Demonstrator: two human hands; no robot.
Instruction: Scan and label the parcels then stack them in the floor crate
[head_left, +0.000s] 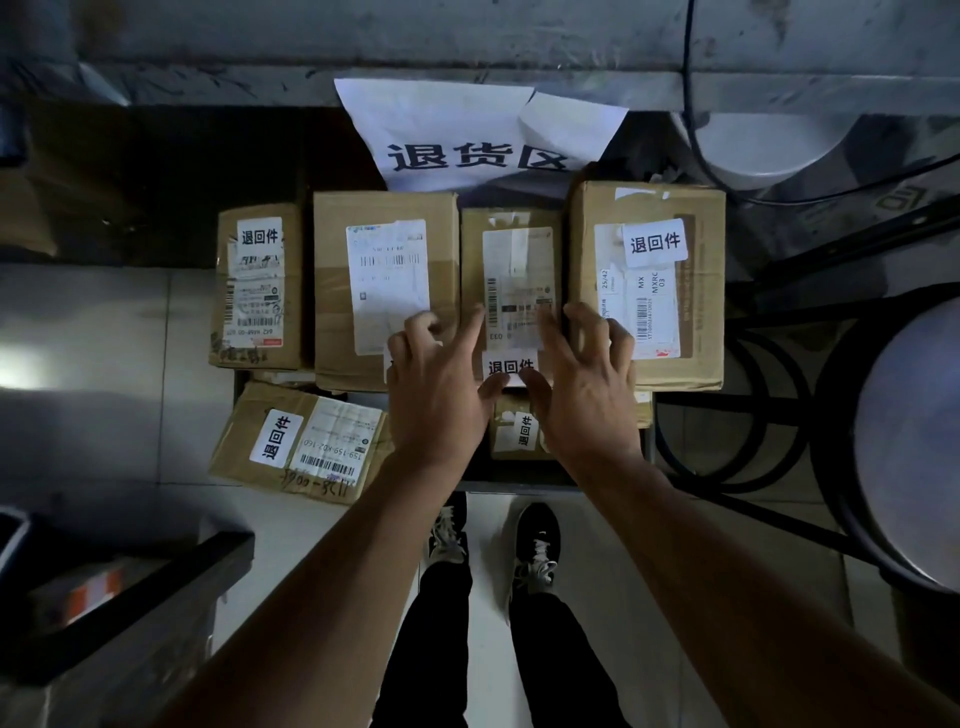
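Two hands, left hand (441, 384) and right hand (582, 384), fingers spread over narrow parcel (511, 260)

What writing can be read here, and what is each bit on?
"退货区": paper sign by the wall.
"退回件": white sticker on the rightmost box; the same sticker on four other boxes.
"MX MXRC 03" and "25/42": that box's shipping label.
"159-159-K02-160": label on the tilted front-left box.
The other shipping labels are too small and blurred.

Left hand (441, 384) and right hand (582, 379) side by side; fingers spread downward.
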